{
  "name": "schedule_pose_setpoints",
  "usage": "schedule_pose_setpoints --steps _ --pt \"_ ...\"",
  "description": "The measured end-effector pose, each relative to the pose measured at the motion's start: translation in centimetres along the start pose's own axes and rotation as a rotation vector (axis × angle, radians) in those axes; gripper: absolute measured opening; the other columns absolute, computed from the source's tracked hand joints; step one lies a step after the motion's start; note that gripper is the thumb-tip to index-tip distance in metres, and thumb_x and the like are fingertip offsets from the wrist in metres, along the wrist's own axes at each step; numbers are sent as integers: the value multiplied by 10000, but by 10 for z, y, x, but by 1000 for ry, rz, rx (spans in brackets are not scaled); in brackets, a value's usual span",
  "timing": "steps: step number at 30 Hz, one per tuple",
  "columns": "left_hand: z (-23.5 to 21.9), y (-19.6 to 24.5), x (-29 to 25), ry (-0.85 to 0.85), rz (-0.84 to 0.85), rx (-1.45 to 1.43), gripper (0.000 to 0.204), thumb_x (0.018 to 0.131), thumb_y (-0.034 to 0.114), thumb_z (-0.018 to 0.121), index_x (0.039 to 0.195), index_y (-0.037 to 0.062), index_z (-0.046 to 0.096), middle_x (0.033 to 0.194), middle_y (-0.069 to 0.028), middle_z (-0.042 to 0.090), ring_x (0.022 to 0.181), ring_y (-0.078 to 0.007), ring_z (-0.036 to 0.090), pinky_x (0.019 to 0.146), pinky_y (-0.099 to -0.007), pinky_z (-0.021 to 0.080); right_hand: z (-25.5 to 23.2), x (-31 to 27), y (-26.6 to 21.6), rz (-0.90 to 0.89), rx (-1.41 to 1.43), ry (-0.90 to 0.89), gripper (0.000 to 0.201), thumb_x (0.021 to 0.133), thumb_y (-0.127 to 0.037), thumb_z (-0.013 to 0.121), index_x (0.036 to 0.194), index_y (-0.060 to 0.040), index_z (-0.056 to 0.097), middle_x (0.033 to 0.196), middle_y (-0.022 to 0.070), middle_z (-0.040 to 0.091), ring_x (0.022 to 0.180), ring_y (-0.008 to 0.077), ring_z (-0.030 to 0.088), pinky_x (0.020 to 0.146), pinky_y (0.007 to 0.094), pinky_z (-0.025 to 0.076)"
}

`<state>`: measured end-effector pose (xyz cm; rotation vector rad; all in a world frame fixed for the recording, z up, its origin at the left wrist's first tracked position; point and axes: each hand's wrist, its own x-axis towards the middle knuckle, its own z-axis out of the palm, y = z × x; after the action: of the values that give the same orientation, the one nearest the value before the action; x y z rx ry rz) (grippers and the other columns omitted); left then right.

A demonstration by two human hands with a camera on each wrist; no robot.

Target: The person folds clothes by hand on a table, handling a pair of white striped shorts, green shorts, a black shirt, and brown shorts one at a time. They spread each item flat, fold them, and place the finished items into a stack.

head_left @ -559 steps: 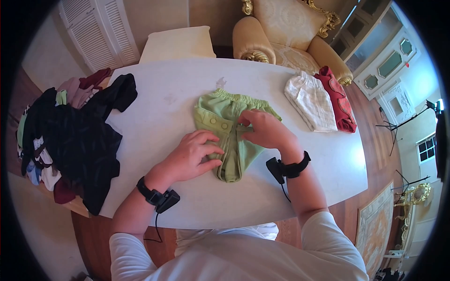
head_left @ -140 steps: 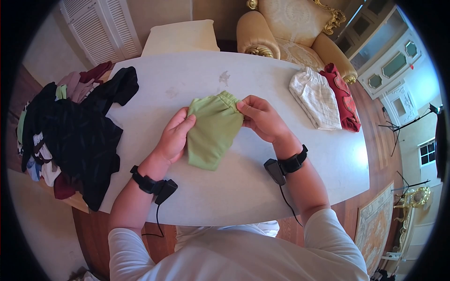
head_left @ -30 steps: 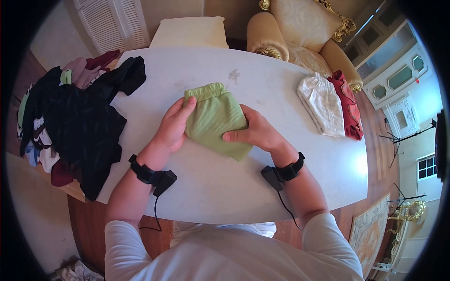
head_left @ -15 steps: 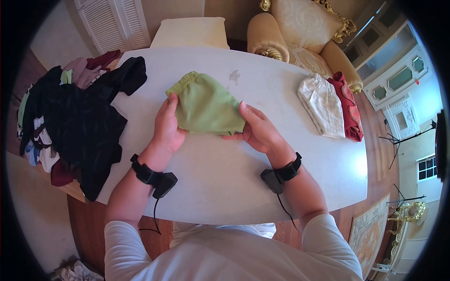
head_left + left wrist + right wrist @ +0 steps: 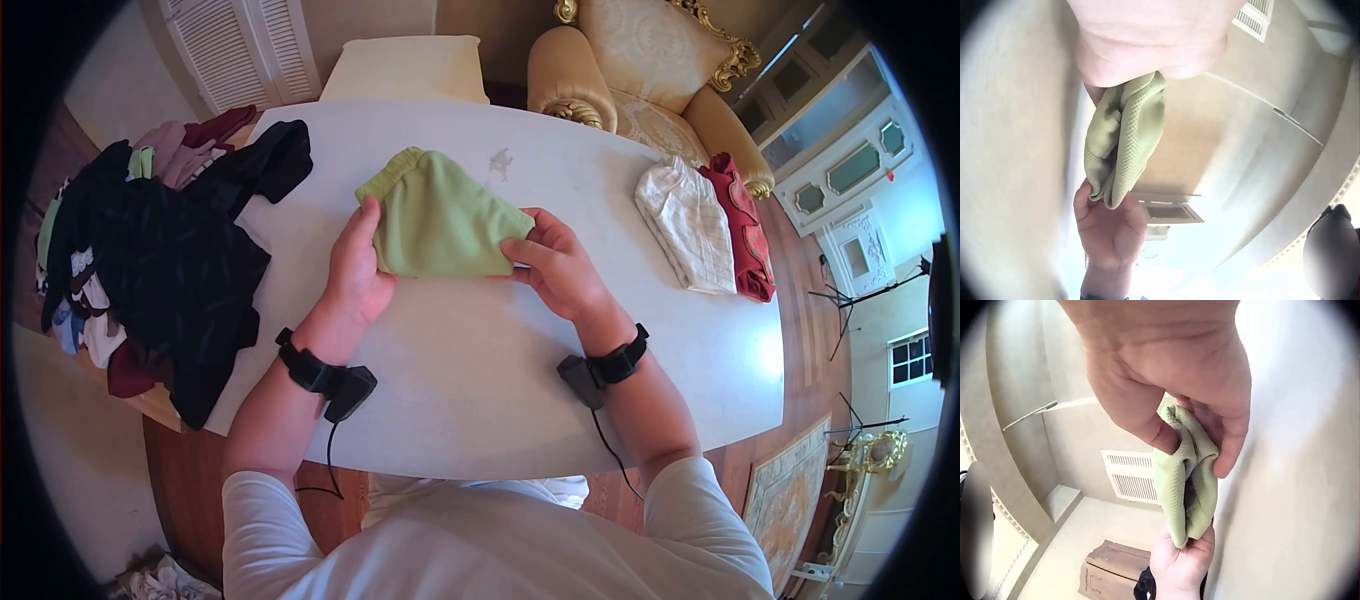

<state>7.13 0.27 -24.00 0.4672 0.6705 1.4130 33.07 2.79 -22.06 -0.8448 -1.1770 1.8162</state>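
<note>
Folded light-green shorts (image 5: 440, 225) with a gathered elastic waistband are held up between both hands over the white table (image 5: 470, 400). The waistband points to the upper left. At its left side the left hand (image 5: 356, 265) grips the cloth, thumb on top and the other fingers hidden beneath. The right hand (image 5: 562, 268) pinches the right corner between thumb and fingers. Seen edge-on in the right wrist view, the shorts (image 5: 1200, 506) show their folded layers, slightly parted. In the left wrist view the layers of the shorts (image 5: 1147, 125) likewise bulge apart.
A heap of mixed clothes, with a black garment (image 5: 170, 270) on top, spreads over the table's left end. White shorts (image 5: 685, 225) and a folded red garment (image 5: 742, 230) lie side by side at the right. Beyond the far edge stand a cream seat (image 5: 405, 70) and a gold armchair (image 5: 640, 75).
The green shorts, flat on the table in the oldest frame, are now folded and lifted. Over the last second they turned, waistband to the upper left, and the right hand shifted to their right corner.
</note>
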Motion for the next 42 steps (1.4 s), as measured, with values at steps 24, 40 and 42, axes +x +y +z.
schedule_pose_setpoints --steps 24,40,42 --pt "0 -19 -2 -185 238 515 331 1174 260 425 1391 29 518 1320 -66 629 1224 -125 579 1079 -306 468 2 -15 -24 108 -466 -357 614 922 -230 838 1427 28 602 1299 72 716 1179 150 635 1049 331 496" --pt "17 -8 -22 -326 -71 433 554 1092 397 615 1481 49 428 1392 -91 574 1287 -154 554 1094 -340 467 13 -10 -13 -66 -75 -59 399 966 -64 769 1343 -8 651 1221 68 741 1056 146 703 956 321 570" --pt "19 -9 -25 -395 -141 375 665 1048 387 691 1526 54 370 1461 -107 534 1336 -175 537 1106 -368 469 19 -10 -13 -137 40 10 370 982 -70 754 1332 -13 646 1220 69 736 1072 153 701 960 329 574"
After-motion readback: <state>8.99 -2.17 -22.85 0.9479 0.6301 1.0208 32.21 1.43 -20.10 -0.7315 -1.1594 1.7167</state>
